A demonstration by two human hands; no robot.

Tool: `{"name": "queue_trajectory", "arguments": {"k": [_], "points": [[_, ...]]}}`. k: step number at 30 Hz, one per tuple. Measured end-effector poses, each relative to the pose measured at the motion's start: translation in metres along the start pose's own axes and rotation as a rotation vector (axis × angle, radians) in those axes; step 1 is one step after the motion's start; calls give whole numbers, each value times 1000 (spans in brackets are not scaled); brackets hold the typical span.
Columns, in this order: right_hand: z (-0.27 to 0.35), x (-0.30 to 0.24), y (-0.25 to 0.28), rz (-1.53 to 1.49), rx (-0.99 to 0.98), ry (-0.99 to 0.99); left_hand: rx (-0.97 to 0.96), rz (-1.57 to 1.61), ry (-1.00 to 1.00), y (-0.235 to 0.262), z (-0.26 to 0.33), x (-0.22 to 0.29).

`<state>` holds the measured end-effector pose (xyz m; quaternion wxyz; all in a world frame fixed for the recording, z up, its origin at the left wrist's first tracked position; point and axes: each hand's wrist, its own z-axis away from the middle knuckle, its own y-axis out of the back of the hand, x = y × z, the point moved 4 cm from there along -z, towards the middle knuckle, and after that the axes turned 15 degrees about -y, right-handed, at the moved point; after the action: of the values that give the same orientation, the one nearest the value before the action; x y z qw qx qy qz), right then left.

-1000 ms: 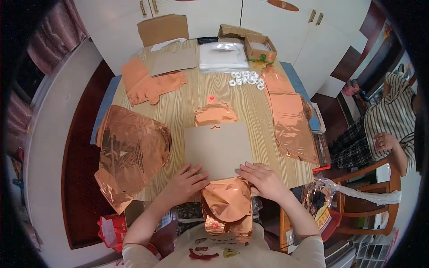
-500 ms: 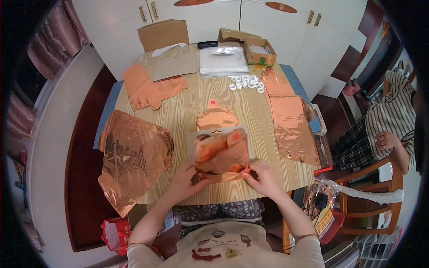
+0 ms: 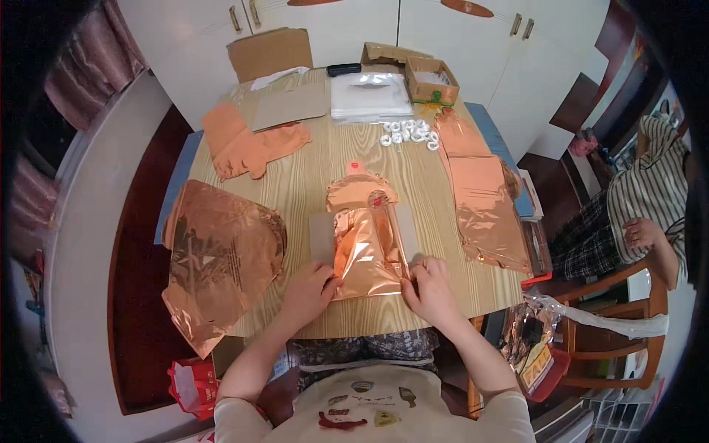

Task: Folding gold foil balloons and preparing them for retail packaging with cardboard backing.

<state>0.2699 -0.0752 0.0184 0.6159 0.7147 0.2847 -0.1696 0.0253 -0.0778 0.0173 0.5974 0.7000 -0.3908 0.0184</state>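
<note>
Your left hand point(image 3: 309, 289) and right hand point(image 3: 428, 288) each pinch a lower corner of the copper foil balloon point(image 3: 367, 252), lying flat over grey card point(image 3: 323, 238) at the wooden table's point(image 3: 295, 184) near edge.

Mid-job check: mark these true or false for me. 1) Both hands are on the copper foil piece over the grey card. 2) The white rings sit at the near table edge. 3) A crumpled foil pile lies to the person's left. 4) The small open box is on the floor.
1) True: the left hand and right hand hold the copper foil piece at its near corners, over the grey card.
2) False: the white rings lie toward the far end.
3) True: the crumpled foil pile.
4) False: the small open box stands on the table.
</note>
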Motion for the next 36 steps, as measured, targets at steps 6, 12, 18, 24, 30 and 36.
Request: {"name": "queue_trajectory", "arguments": {"k": [6, 12, 18, 24, 30, 36], "points": [[1, -1, -3, 7, 57, 11, -10, -18, 21, 1, -3, 0], [2, 0, -4, 51, 45, 11, -39, -86, 27, -7, -5, -7], [1, 4, -7, 66, 35, -18, -109, -81, 127, -8, -6, -12], [0, -5, -3, 124, 53, 47, -2, -68, 245, -6, -5, -12], [2, -5, -5, 164, 36, 65, -77, -186, -156, -22, 7, 67], [1, -3, -5, 149, 47, 82, -202, -236, -306, -36, 6, 81]]}}
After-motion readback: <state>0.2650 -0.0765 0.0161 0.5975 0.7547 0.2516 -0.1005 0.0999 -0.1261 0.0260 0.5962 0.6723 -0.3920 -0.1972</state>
